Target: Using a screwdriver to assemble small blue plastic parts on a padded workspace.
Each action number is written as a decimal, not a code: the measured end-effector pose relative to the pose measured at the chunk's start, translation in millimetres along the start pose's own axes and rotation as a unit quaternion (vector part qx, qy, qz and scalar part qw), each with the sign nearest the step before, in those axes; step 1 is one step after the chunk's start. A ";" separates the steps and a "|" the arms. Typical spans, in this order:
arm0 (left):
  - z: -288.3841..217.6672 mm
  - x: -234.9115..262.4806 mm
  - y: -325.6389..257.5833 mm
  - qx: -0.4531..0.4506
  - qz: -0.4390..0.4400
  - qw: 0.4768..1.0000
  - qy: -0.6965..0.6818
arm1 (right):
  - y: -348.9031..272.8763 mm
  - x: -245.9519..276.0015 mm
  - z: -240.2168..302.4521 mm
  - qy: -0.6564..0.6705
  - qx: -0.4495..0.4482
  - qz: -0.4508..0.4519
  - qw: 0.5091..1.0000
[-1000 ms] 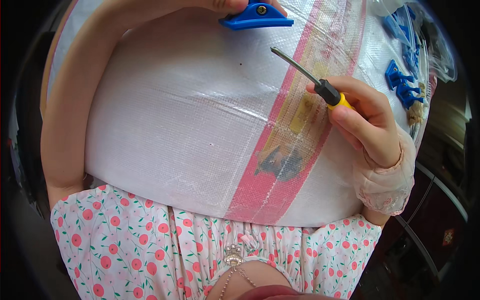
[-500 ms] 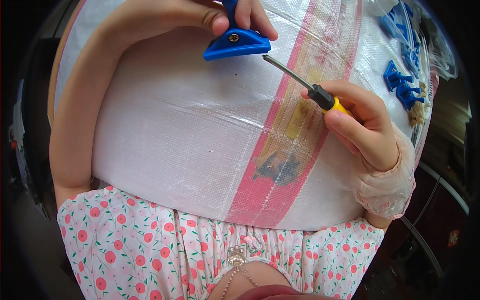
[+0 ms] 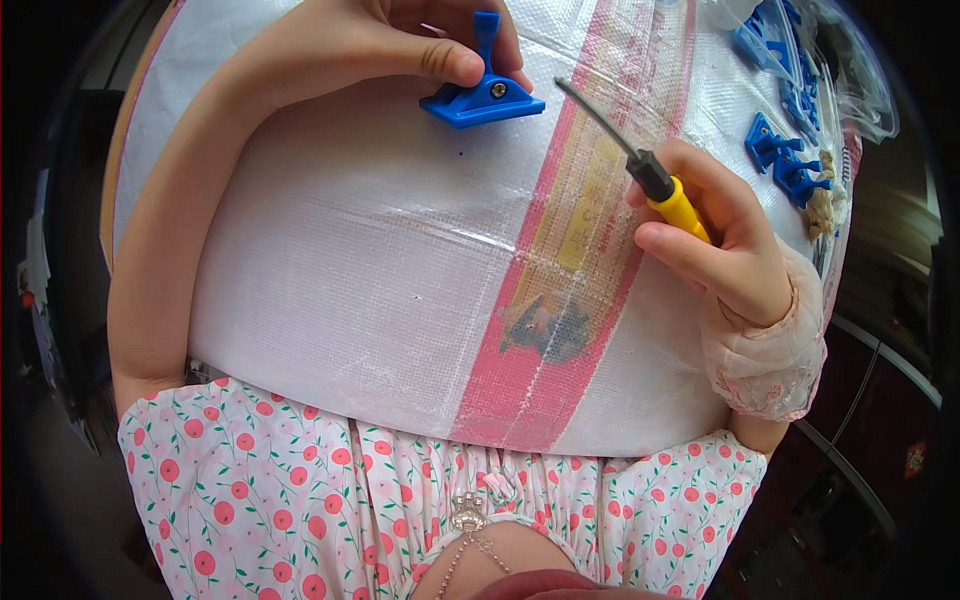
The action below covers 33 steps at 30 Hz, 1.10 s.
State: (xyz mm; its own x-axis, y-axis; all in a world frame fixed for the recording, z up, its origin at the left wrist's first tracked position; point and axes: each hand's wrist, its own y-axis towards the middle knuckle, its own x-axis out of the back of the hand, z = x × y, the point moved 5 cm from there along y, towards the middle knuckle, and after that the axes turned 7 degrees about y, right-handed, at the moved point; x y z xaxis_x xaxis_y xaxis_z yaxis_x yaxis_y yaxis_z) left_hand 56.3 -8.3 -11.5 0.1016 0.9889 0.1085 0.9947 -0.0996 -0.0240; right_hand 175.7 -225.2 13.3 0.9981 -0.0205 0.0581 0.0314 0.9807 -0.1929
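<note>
Bracket (image 3: pixel 483 98) | pinched under left fingers (image 3: pixel 455 60) | screwdriver (image 3: pixel 640 165) beside

Two bare hands show: the left hand (image 3: pixel 400 45) at the far edge and the right hand (image 3: pixel 715 235) on the right. One blue plastic part (image 3: pixel 482 95) sits in the left hand's fingers, with one screw head visible in it. One screwdriver (image 3: pixel 650 170) with a yellow handle is in the right hand. One white woven sheet (image 3: pixel 350 280) covers the surface, crossed by one wide pink stripe (image 3: pixel 560 330). At the far right lies one clear plastic bag (image 3: pixel 850 70), with a cluster of loose blue parts (image 3: pixel 785 165) beside it, at least three, though the exact number cannot be told.
</note>
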 end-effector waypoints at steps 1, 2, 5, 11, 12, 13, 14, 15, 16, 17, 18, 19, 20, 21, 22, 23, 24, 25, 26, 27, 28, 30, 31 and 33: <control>-2.5 -0.9 -0.2 0.016 -0.005 1.000 0.015 | -2.2 1.6 2.0 -0.012 0.020 -0.009 1.000; -6.0 -1.7 1.6 0.033 -0.010 0.999 0.030 | -6.0 4.9 8.2 -0.062 0.071 -0.042 0.995; -13.6 -11.1 10.9 -0.022 0.004 0.994 0.106 | -16.5 14.9 37.9 -0.277 0.205 -0.053 0.937; -12.2 -21.1 4.9 -0.015 -0.055 0.950 0.306 | -28.7 77.0 41.0 -0.448 0.119 -0.223 0.857; -21.8 -28.0 5.6 0.011 -0.073 0.944 0.322 | -33.4 94.7 40.7 -0.465 0.066 -0.272 0.840; -25.5 -30.5 8.7 0.037 -0.091 0.936 0.339 | -37.5 111.3 39.2 -0.472 0.063 -0.280 0.834; -23.5 -26.1 -0.8 0.014 -0.133 0.913 0.386 | -30.2 126.7 30.0 -0.464 0.079 -0.278 0.837; -12.0 -21.1 -6.2 -0.032 -0.168 0.891 0.420 | -32.3 132.5 34.7 -0.473 0.081 -0.284 0.830; -6.7 -16.4 -10.3 -0.077 -0.205 0.865 0.451 | -34.6 131.3 41.2 -0.468 0.091 -0.290 0.830; -9.1 -14.2 -12.6 -0.080 -0.178 0.872 0.449 | -30.5 130.8 38.5 -0.473 0.089 -0.283 0.830; -16.1 -11.5 -14.4 -0.082 -0.151 0.879 0.446 | -26.6 131.5 36.2 -0.479 0.087 -0.275 0.829; -19.5 -11.1 -15.2 -0.085 -0.125 0.884 0.442 | -22.8 130.9 33.2 -0.484 0.086 -0.267 0.829; -18.3 -15.1 -14.9 -0.094 -0.103 0.890 0.435 | -22.3 127.2 30.9 -0.467 0.103 -0.272 0.835; -17.6 -19.8 -14.1 -0.102 -0.098 0.893 0.426 | -22.5 128.6 26.8 -0.490 0.063 -0.261 0.829; -16.4 -25.1 -13.4 -0.109 -0.092 0.897 0.418 | -22.5 130.4 23.1 -0.511 0.023 -0.249 0.822; -15.8 -27.9 -12.9 -0.116 -0.086 0.901 0.410 | -21.4 131.0 18.9 -0.531 -0.017 -0.238 0.813; -14.8 -29.4 -12.5 -0.107 -0.088 0.901 0.411 | -22.5 126.5 15.2 -0.524 -0.011 -0.256 0.812; -14.1 -31.0 -12.1 -0.097 -0.090 0.901 0.412 | -22.7 126.0 13.5 -0.529 -0.015 -0.258 0.808; -15.2 -31.0 -11.4 -0.092 -0.094 0.899 0.418 | -22.4 125.9 14.1 -0.535 -0.015 -0.265 0.802; -16.5 -30.3 -10.4 -0.084 -0.087 0.896 0.427 | -22.0 126.0 16.0 -0.541 -0.015 -0.272 0.795; -18.4 -28.9 -9.0 -0.077 -0.080 0.893 0.435 | -22.5 124.7 19.5 -0.523 -0.001 -0.277 0.806; -16.4 -32.0 -11.0 -0.079 -0.072 0.890 0.443 | -25.8 114.3 18.0 -0.475 0.017 -0.278 0.835; -14.8 -35.2 -11.7 -0.095 -0.075 0.887 0.446 | -24.0 103.3 20.5 -0.427 0.032 -0.228 0.875; -10.5 -44.7 -11.0 -0.130 -0.077 0.866 0.477 | -17.3 74.5 35.1 -0.326 0.059 -0.124 0.935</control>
State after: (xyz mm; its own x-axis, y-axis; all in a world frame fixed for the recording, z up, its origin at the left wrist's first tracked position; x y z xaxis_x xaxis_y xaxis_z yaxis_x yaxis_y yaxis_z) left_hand 40.9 -52.6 -5.6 -0.1902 0.4646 0.8649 0.9543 -0.1192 0.2739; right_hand 247.7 -236.9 55.3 0.7157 -0.1652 0.6785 0.2132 0.9769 0.0129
